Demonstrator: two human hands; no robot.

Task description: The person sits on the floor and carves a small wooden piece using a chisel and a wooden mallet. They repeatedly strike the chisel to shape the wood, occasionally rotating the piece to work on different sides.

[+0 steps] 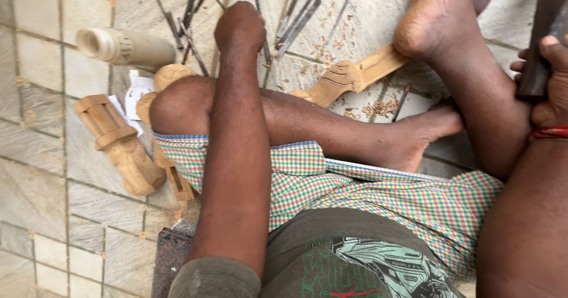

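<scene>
Chisels [296, 20] under left hand [239, 29]; knee [183, 105] before carved blocks [118, 144].

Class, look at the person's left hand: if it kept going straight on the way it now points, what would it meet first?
Most likely the metal chisels scattered on the stone floor just beyond the left hand, though how high it is above them is unclear.

I am looking down at a floor [41, 67] of pale stone tiles with worn, sandy joints. Daylight is falling evenly across it. Wood shavings [378, 107] are lying scattered over the tiles.
</scene>
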